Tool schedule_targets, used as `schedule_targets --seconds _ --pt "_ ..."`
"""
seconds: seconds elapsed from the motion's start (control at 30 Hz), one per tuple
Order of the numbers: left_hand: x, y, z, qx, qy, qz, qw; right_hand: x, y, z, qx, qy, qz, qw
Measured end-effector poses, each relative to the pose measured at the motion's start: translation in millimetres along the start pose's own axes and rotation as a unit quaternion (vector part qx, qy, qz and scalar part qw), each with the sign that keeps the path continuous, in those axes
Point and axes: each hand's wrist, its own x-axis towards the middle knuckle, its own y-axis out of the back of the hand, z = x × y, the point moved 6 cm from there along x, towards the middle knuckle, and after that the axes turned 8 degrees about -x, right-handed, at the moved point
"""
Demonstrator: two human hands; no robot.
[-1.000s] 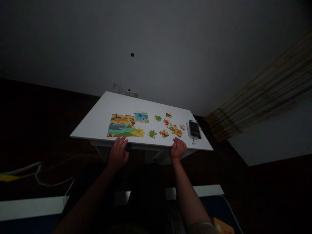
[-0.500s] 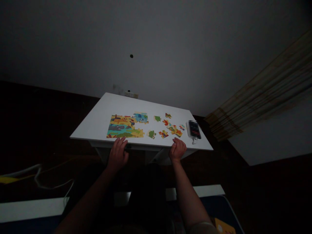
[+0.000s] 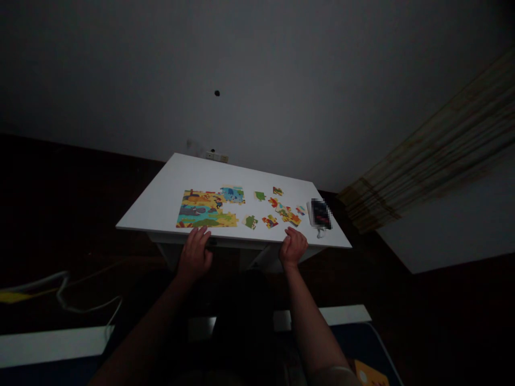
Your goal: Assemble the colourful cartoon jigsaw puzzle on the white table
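Observation:
My left hand rests at the front edge of a white table, fingers stretched out and nothing in them. Its fingertips lie just below a partly joined jigsaw puzzle with colourful animal pictures. A blue joined section juts from the puzzle's upper right. My right hand sits curled into a loose fist on the same edge, with nothing visible in it. Closest to it are a puzzle piece with red and yellow and a small pile of puzzle pieces. Farther left lies a green puzzle piece.
More loose puzzle pieces, one green and one darker, lie farther back. A blurred-out dark device with a white cord is at the table's right end. Behind stands a grey wall; a curtain hangs at right.

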Motion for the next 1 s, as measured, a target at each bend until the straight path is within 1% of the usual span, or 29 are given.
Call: schedule_targets --seconds 0.1,0.3,0.5,0.73,0.87,1.0 --pt "-0.5 -0.8 -1.7 -0.003 0.006 -0.003 1.0 0.4 -0.7 0.4 -0.005 -0.004 -0.007 1.0" --pt "-1.4 -0.6 -1.7 0.005 0.007 0.001 1.0 -1.5 -0.4 -1.0 -0.011 0.009 0.0 1.0" --pt "-2.5 -1.4 -2.5 -0.003 0.018 -0.007 1.0 -4.7 -2.0 0.8 -0.018 0.035 0.028 0.999" --pt "-3.5 -2.4 -3.4 -0.009 0.011 -0.002 1.0 -5.0 -5.0 4.4 -0.042 0.029 -0.011 0.999" --pt "-4.2 -4.2 -5.2 -0.003 0.024 -0.009 1.0 -6.8 -4.9 6.4 -0.022 0.039 0.021 0.999" --pt "-2.5 -2.2 -2.4 0.005 0.015 -0.002 1.0 -8.1 -5.5 6.7 -0.016 0.048 0.05 0.997"
